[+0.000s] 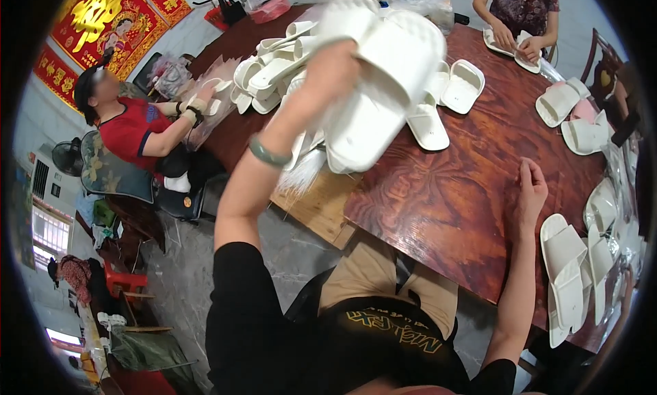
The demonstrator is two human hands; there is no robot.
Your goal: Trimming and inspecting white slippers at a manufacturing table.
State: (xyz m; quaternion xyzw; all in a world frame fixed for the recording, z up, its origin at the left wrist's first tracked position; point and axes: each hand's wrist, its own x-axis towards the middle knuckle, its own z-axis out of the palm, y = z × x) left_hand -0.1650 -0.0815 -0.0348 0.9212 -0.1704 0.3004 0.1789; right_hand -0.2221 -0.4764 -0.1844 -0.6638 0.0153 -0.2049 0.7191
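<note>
Raised over the table, my left hand (332, 77) is closed on a pair of white slippers (376, 97), slightly blurred by motion. A green bangle (268, 152) circles that wrist. Behind the held pair lies a heap of white slippers (270, 70). To its right, more loose slippers (463, 87) rest on the table. My right hand (532, 189) hovers by the right part of the table with loosely bent fingers and nothing visible in them. Nearest to it on the right are stacked white slippers (564, 278) along the table edge.
The round brown wood-grain table (438, 210) has a lighter wooden board (318, 207) at its near left. A person in red (137, 128) handles a slipper at the left. Another person (523, 15) works on slippers across the table. Clear plastic wrap (624, 210) lies along the right rim.
</note>
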